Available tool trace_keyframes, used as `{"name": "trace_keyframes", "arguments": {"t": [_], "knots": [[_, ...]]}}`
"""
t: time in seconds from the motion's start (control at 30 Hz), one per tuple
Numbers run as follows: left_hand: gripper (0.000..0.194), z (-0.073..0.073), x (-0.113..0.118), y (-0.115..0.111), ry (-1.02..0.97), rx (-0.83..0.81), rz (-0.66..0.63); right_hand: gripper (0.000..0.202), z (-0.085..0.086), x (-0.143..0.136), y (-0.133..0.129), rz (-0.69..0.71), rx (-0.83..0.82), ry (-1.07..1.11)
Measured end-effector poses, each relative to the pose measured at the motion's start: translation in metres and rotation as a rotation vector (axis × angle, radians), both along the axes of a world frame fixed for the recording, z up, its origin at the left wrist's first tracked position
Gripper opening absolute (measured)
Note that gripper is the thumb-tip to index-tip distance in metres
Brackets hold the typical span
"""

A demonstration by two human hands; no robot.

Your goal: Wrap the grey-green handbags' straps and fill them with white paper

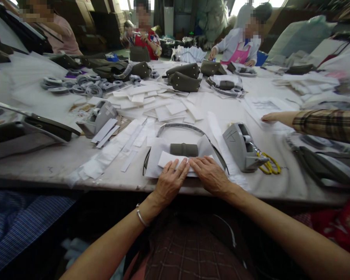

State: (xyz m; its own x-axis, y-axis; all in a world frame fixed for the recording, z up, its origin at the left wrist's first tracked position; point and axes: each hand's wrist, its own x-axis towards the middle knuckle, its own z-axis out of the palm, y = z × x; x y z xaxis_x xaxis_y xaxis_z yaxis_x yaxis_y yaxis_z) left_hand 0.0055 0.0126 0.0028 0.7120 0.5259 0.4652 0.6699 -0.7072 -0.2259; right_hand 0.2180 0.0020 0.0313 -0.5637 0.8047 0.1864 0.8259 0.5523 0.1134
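Observation:
In front of me a dark olive handbag (pixel 184 149) lies on the table, partly covered by white tissue paper (pixel 155 149). Its wrapped strap (pixel 179 125) arches out on the far side. A folded white foam sheet (pixel 165 158) rests on the near part of the bag. My left hand (pixel 172 181) lies on this sheet with fingers stretched out, and my right hand (pixel 211 175) presses flat beside it. The fingertips of both hands nearly meet at the sheet's middle. What lies under the palms is hidden.
Grey tape dispensers (pixel 239 146) stand to either side; yellow-handled scissors (pixel 270 163) lie by the right one. White foam pieces (pixel 163 105), wrapped strap rolls (pixel 78 84) and several olive bags (pixel 184 81) cover the far table. A co-worker's plaid sleeve (pixel 326 124) reaches in from the right.

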Motion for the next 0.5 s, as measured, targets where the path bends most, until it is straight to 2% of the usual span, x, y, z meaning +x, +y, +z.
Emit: {"name": "trace_keyframes", "arguments": {"t": [0.3, 0.5], "knots": [[0.045, 0.009, 0.025, -0.008, 0.267, 0.113, 0.058, 0.047, -0.007, 0.002, 0.001, -0.005, 0.045, 0.008], [0.043, 0.018, 0.016, 0.001, 0.283, 0.073, -0.027, 0.048, 0.004, -0.008, -0.012, -0.086, 0.103, 0.003]]}}
